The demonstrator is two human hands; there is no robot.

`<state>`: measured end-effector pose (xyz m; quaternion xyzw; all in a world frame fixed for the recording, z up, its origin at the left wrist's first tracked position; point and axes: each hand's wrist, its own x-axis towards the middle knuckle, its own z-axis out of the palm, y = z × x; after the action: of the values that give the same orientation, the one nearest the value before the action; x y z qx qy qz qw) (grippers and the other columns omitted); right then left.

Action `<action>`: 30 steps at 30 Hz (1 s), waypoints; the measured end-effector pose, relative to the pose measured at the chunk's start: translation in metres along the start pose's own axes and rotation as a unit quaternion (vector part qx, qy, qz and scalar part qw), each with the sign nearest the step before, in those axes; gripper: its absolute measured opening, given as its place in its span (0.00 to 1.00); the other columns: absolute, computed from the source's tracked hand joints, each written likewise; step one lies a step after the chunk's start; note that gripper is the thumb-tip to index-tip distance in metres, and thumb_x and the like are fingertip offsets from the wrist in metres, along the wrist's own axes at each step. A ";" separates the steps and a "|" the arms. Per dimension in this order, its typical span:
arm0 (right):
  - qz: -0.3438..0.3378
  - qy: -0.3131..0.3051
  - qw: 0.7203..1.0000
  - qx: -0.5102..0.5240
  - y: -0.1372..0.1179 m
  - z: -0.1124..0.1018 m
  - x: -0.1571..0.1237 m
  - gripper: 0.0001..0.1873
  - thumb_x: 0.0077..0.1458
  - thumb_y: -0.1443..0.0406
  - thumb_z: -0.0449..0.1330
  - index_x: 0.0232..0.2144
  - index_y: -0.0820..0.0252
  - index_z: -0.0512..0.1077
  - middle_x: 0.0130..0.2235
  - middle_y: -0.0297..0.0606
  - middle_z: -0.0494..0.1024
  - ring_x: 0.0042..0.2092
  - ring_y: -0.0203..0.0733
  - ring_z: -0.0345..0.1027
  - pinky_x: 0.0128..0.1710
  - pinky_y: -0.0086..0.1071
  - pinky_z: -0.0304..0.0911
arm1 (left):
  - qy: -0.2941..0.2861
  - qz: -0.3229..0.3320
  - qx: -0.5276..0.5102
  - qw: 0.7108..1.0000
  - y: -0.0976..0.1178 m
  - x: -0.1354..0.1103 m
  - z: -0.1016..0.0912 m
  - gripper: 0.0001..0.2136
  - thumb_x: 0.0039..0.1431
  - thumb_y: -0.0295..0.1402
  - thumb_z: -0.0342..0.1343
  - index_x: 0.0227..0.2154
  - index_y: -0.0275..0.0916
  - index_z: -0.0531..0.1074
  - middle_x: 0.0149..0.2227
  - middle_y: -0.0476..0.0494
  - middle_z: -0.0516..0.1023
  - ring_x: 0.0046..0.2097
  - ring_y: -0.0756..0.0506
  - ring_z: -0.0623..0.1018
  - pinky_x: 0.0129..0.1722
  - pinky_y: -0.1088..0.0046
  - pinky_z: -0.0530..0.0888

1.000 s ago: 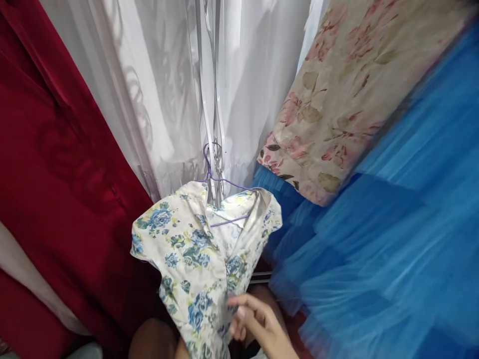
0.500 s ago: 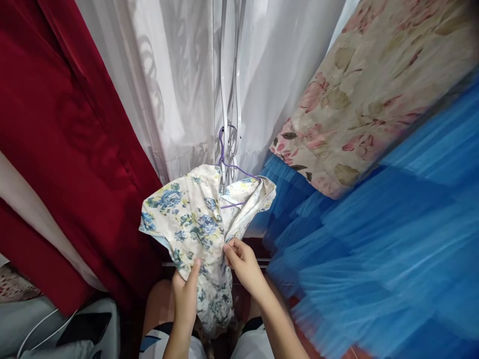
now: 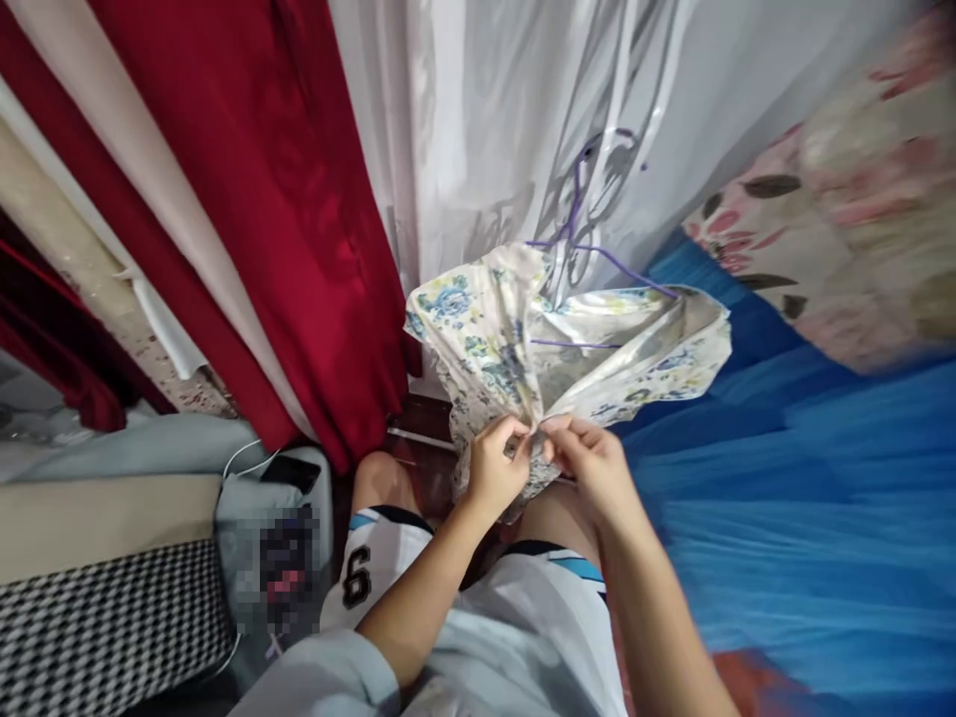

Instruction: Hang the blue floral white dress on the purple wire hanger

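Observation:
A small cream garment with blue flowers point(image 3: 485, 339) hangs on a purple wire hanger point(image 3: 579, 229) in front of white sheer fabric point(image 3: 508, 110). My left hand point(image 3: 495, 468) and my right hand point(image 3: 587, 463) meet at the middle of the garment's front. Both pinch the floral cloth where its two edges come together, fingers closed. My bare knees and white shorts with the number 6 show below the hands.
Red velvet fabric point(image 3: 254, 189) hangs at the left. Blue tulle point(image 3: 807, 498) fills the right side, with a pink floral cloth point(image 3: 836, 239) above it. A dark phone point(image 3: 290, 473) with a white cable lies on a grey cushion, beside a checked seat point(image 3: 112, 627).
Both hands have moved up the garment and together at its front opening. The view has swung, so the hanger sits higher and further right, and the seat at left has come into view.

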<state>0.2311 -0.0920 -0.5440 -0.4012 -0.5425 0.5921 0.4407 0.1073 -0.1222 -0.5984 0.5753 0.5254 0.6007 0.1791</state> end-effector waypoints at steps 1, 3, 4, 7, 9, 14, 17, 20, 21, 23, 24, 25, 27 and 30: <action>0.009 0.004 0.999 0.031 -0.006 -0.004 0.006 0.10 0.49 0.60 0.67 0.27 0.63 0.74 0.19 0.31 0.69 0.18 0.28 0.51 0.16 0.25 0.45 | -0.011 0.005 0.000 1.000 0.000 -0.001 -0.004 0.04 0.60 0.28 0.54 0.29 0.39 0.68 0.31 0.46 0.75 0.37 0.47 0.75 0.39 0.73 0.69; 0.010 0.010 0.997 0.080 -0.022 -0.009 0.023 0.10 0.47 0.61 0.68 0.27 0.64 0.76 0.18 0.31 0.67 0.18 0.27 0.50 0.15 0.24 0.43 | -0.026 0.004 0.000 1.000 0.000 -0.004 -0.010 0.05 0.60 0.28 0.54 0.28 0.39 0.68 0.31 0.46 0.75 0.36 0.47 0.75 0.39 0.74 0.69; 0.001 0.013 0.995 0.096 -0.032 -0.009 0.032 0.10 0.46 0.62 0.69 0.26 0.65 0.76 0.18 0.31 0.66 0.18 0.27 0.49 0.14 0.24 0.42 | -0.031 0.000 -0.002 1.000 0.000 -0.005 -0.012 0.05 0.61 0.28 0.54 0.28 0.39 0.68 0.31 0.46 0.76 0.36 0.47 0.75 0.39 0.74 0.69; -0.043 0.024 0.992 0.115 -0.073 -0.004 0.063 0.06 0.47 0.67 0.67 0.24 0.67 0.76 0.17 0.29 0.62 0.18 0.26 0.45 0.13 0.25 0.37 | -0.046 -0.004 -0.009 0.999 -0.001 -0.008 -0.012 0.06 0.61 0.29 0.54 0.28 0.39 0.68 0.31 0.46 0.76 0.36 0.47 0.75 0.38 0.74 0.70; -0.082 0.059 0.989 0.111 -0.101 0.001 0.080 0.07 0.50 0.72 0.62 0.21 0.68 0.74 0.18 0.31 0.62 0.18 0.25 0.45 0.14 0.27 0.34 | -0.059 0.002 -0.010 0.998 -0.001 -0.011 -0.010 0.06 0.60 0.30 0.55 0.28 0.39 0.68 0.31 0.46 0.76 0.36 0.47 0.76 0.38 0.74 0.70; -0.156 0.114 0.976 0.103 -0.133 0.012 0.094 0.12 0.54 0.75 0.58 0.19 0.65 0.71 0.21 0.35 0.67 0.19 0.26 0.49 0.17 0.28 0.34 | -0.077 0.004 0.008 0.997 -0.010 -0.020 -0.011 0.04 0.61 0.29 0.55 0.29 0.39 0.69 0.31 0.46 0.76 0.36 0.46 0.76 0.39 0.73 0.72; -0.200 0.110 0.972 0.061 -0.124 0.017 0.084 0.09 0.53 0.69 0.63 0.21 0.61 0.74 0.20 0.35 0.68 0.19 0.30 0.51 0.17 0.29 0.37 | -0.057 0.032 0.018 0.998 -0.014 -0.008 -0.020 0.03 0.61 0.31 0.56 0.31 0.39 0.71 0.33 0.44 0.77 0.38 0.45 0.77 0.42 0.70 0.73; -0.211 0.104 0.972 0.005 -0.110 0.019 0.071 0.05 0.53 0.66 0.63 0.26 0.59 0.76 0.17 0.32 0.68 0.17 0.31 0.52 0.16 0.28 0.42 | 0.023 0.096 0.006 0.995 -0.002 0.031 -0.035 0.08 0.62 0.33 0.57 0.43 0.38 0.71 0.41 0.40 0.77 0.42 0.44 0.77 0.46 0.66 0.73; -0.214 0.104 0.971 -0.011 -0.106 0.019 0.067 0.04 0.53 0.66 0.63 0.26 0.60 0.75 0.16 0.31 0.68 0.16 0.30 0.52 0.16 0.27 0.43 | 0.054 0.125 0.005 0.991 0.006 0.049 -0.040 0.12 0.63 0.34 0.56 0.48 0.39 0.69 0.44 0.39 0.76 0.44 0.44 0.76 0.47 0.66 0.73; -0.227 0.106 0.968 -0.035 -0.103 0.018 0.061 0.04 0.52 0.65 0.63 0.27 0.60 0.74 0.15 0.29 0.68 0.15 0.30 0.53 0.16 0.26 0.45 | 0.088 0.197 0.019 0.976 0.028 0.087 -0.049 0.16 0.66 0.34 0.52 0.55 0.40 0.65 0.51 0.37 0.74 0.46 0.44 0.76 0.48 0.64 0.73; -0.233 0.106 0.966 -0.042 -0.103 0.018 0.059 0.05 0.52 0.64 0.63 0.27 0.60 0.74 0.15 0.28 0.68 0.15 0.30 0.53 0.16 0.26 0.46 | 0.082 0.236 0.030 0.968 0.040 0.105 -0.053 0.17 0.68 0.34 0.49 0.58 0.41 0.63 0.55 0.35 0.71 0.47 0.44 0.75 0.49 0.64 0.72; -0.239 0.106 0.964 -0.047 -0.103 0.018 0.058 0.05 0.52 0.64 0.62 0.27 0.60 0.73 0.15 0.28 0.68 0.15 0.30 0.54 0.16 0.26 0.47 | 0.059 0.272 0.042 0.960 0.051 0.123 -0.054 0.18 0.68 0.33 0.48 0.59 0.41 0.61 0.57 0.35 0.69 0.49 0.44 0.75 0.49 0.64 0.72; -0.246 0.096 0.963 -0.051 -0.105 0.017 0.059 0.07 0.53 0.63 0.62 0.26 0.59 0.72 0.15 0.28 0.68 0.16 0.30 0.55 0.17 0.26 0.49 | -0.006 0.322 0.070 0.944 0.068 0.150 -0.054 0.16 0.69 0.33 0.46 0.58 0.41 0.64 0.56 0.36 0.70 0.52 0.44 0.74 0.50 0.65 0.71; -0.253 0.074 0.964 -0.044 -0.105 0.017 0.067 0.10 0.55 0.61 0.61 0.25 0.59 0.69 0.15 0.28 0.68 0.16 0.30 0.55 0.18 0.27 0.50 | -0.060 0.344 0.107 0.931 0.082 0.171 -0.047 0.10 0.70 0.32 0.46 0.44 0.39 0.71 0.44 0.41 0.75 0.46 0.45 0.75 0.47 0.68 0.71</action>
<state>0.2041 -0.0302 -0.4379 -0.3128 -0.6180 0.4056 0.5964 0.0509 -0.0335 -0.4342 0.7711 0.3454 0.5303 -0.0700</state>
